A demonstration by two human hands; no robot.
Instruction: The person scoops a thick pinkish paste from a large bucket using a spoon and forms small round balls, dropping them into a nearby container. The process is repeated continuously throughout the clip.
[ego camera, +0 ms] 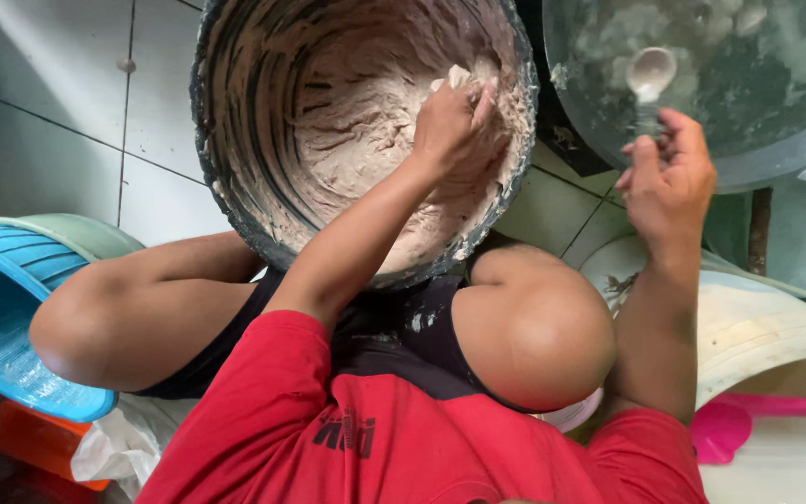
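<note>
Nearest the camera, a red shirt [403, 439] covers the person's chest, with bare knees [534, 327] bent beneath the arms. A large round tub [226, 196] stands on the tiled floor [48, 121] between the knees, its inner wall smeared with pale, thick dough [347, 121] that fills the far right side. The left hand [454, 117] is buried in that dough near the rim, fingers curled and closed around a lump. A dark green basin [776, 93], streaked white, sits at upper right. The right hand [669, 177] hovers at its edge, pinching a white spoon [650, 79] by the handle. A blue basin [6, 317] lies at left; a cream bucket [767, 327] and pink scoop [729, 425] at right.
</note>
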